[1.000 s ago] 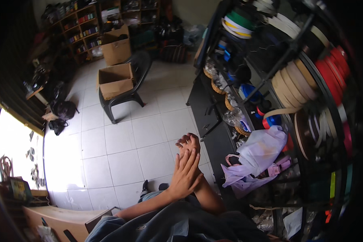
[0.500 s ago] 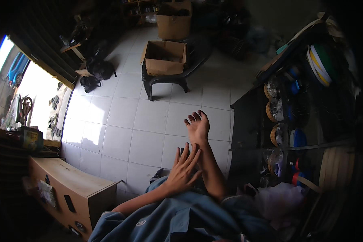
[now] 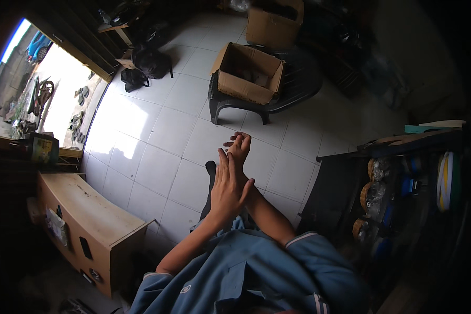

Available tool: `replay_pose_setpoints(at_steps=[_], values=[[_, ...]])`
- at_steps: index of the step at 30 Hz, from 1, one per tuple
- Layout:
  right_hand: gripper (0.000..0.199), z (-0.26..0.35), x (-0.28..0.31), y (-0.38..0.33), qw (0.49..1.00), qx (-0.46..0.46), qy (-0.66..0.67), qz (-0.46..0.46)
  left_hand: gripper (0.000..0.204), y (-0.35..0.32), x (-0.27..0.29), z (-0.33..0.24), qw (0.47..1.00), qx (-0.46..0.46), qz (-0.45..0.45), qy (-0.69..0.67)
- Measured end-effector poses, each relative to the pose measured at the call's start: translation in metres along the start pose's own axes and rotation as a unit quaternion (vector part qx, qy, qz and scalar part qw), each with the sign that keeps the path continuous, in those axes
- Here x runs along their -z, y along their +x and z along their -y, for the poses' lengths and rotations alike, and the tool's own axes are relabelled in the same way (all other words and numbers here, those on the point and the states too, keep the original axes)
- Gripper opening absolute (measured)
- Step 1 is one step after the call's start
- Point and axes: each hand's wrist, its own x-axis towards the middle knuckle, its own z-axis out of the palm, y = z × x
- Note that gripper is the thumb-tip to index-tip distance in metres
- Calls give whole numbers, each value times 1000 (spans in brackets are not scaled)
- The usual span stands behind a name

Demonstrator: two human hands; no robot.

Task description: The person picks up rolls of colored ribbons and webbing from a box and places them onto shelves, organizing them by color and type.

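Note:
Both of my hands are in front of my blue shirt (image 3: 209, 267), above the tiled floor. My left hand (image 3: 225, 193) is stretched out, back of the hand up, and lies against my right wrist with the thumb to the right. Just beyond it, my right hand (image 3: 239, 149) reaches forward with its fingers loosely bent and a little apart. The left hand covers part of the right one. I see no object in either hand. A dark-clad leg (image 3: 209, 188) shows beside the left hand.
Ahead, an open cardboard box (image 3: 251, 78) sits on a black plastic chair (image 3: 293, 97), another box (image 3: 275, 26) behind it. A wooden cabinet (image 3: 89, 204) stands at left, near a bright doorway (image 3: 63, 89). Black bags (image 3: 152, 63) lie by the wall. Dark shelves (image 3: 329, 193) stand at right.
The view has shifted, so the chair and boxes appear farther right. My left hand has slid forward along the right forearm to the wrist, and the right hand has turned with its fingers more bent.

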Motion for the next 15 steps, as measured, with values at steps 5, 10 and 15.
replay_pose_setpoints(at_steps=[5,10,15], values=[[20,-43,-47,112,993,-78,-38,-86,75,50,2,33,998,-12,65,1],[18,-48,-90,181,974,-149,-18,-169,68,117,34,70,976,-40,214,-1],[17,-73,-111,242,961,-183,-46,-203,76,193,27,89,973,-80,198,87]])
